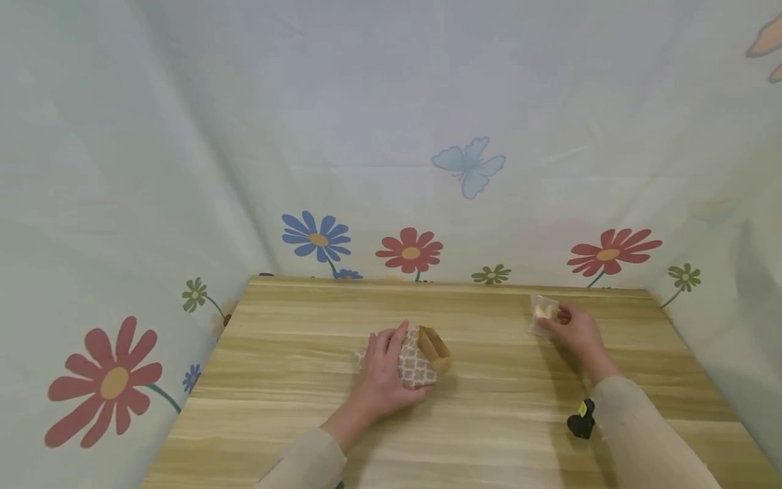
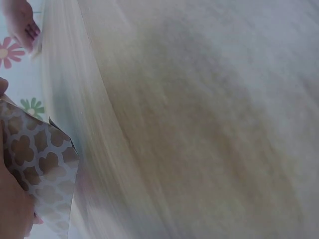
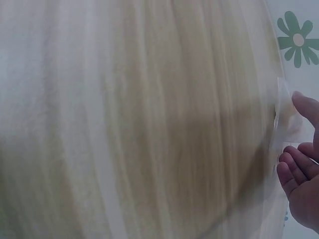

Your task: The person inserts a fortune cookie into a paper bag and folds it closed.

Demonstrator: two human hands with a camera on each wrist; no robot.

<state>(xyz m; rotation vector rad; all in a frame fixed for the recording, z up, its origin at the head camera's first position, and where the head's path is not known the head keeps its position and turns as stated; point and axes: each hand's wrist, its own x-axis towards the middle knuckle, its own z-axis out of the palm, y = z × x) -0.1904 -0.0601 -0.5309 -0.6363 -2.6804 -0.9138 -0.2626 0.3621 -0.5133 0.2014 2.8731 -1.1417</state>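
Note:
My left hand (image 1: 383, 380) grips a brown paper bag (image 1: 417, 363) with a white lattice pattern, lying on its side on the table. The bag's mouth gapes toward the right and shows its plain brown inside. In the left wrist view the patterned bag (image 2: 42, 164) sits against the fingers and palm. Over the table's far right part, my right hand (image 1: 577, 333) pinches a small clear plastic packet (image 1: 542, 314) with pale yellowish pieces inside. The right wrist view shows this packet (image 3: 286, 117) at the thumb and fingers of the right hand (image 3: 304, 169).
A wood-grain table (image 1: 293, 421) spreads under both hands. Close to the right sleeve is a small black object (image 1: 582, 419) with a yellow mark. A pale curtain (image 1: 366, 122) printed with flowers and butterflies stands behind the table and along its sides.

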